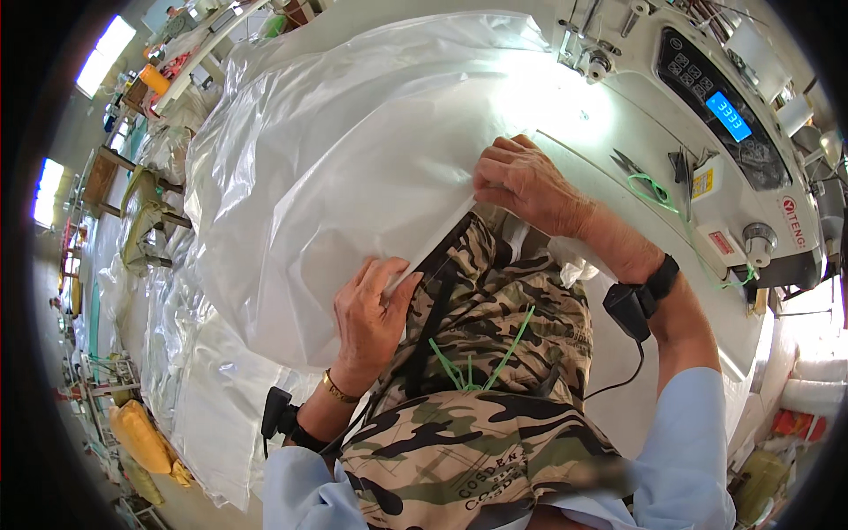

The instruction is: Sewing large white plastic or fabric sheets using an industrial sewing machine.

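A large translucent white plastic sheet (353, 168) spreads over the table of a sewing machine (707, 106) and hangs down on the left. My left hand (367, 314) pinches its near edge between thumb and fingers, close to my lap. Farther up the same edge, my right hand (530, 185) grips the plastic with curled fingers, below the lit needle area. Between both hands the edge runs in a fairly straight slanting line. The fingertips of my right hand are partly hidden.
Scissors with green-wrapped handles (649, 181) lie on the table right of my right hand. A camouflage apron (495, 353) with green ties covers my lap. Wooden stools (141, 199) stand at the left, and a yellow bundle (141, 437) lies on the floor.
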Demonstrator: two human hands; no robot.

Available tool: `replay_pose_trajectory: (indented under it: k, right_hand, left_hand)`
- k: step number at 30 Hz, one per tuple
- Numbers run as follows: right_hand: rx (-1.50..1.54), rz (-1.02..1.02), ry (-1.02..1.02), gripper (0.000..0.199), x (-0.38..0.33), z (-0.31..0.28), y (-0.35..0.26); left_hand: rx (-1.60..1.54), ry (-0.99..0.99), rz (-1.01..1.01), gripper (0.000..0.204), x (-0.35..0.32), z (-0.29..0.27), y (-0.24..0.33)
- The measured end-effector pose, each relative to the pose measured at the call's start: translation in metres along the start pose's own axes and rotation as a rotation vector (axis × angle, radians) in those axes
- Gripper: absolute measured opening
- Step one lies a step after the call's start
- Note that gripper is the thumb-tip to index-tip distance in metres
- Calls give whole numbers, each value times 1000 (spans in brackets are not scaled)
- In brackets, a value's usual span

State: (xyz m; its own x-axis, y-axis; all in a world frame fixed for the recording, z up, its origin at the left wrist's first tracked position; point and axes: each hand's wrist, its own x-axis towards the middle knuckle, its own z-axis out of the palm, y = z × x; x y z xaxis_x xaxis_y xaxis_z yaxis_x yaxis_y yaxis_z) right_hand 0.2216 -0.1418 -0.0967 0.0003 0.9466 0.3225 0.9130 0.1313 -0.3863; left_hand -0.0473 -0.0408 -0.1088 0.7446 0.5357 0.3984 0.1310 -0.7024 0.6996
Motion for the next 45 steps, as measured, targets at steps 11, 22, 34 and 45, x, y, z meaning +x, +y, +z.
replay_pose_trajectory:
  k: [11,22,34,45]
  right_hand:
    - [-111,-10,5,35,11,-11,27]
    - [-229,90,78,32,14,-30,82]
    - [-539,478,236,48,-9,-8,48]
    - [-454,487,144,82,-27,1,36]
  left_hand:
    - [-49,32,38,10,9,-6,-13]
    - [-204,-376,-81,17,24,-18,-33]
    - [-126,-400,421,16,27,37,-15]
    - [83,-432,566,10,68,57,-11]
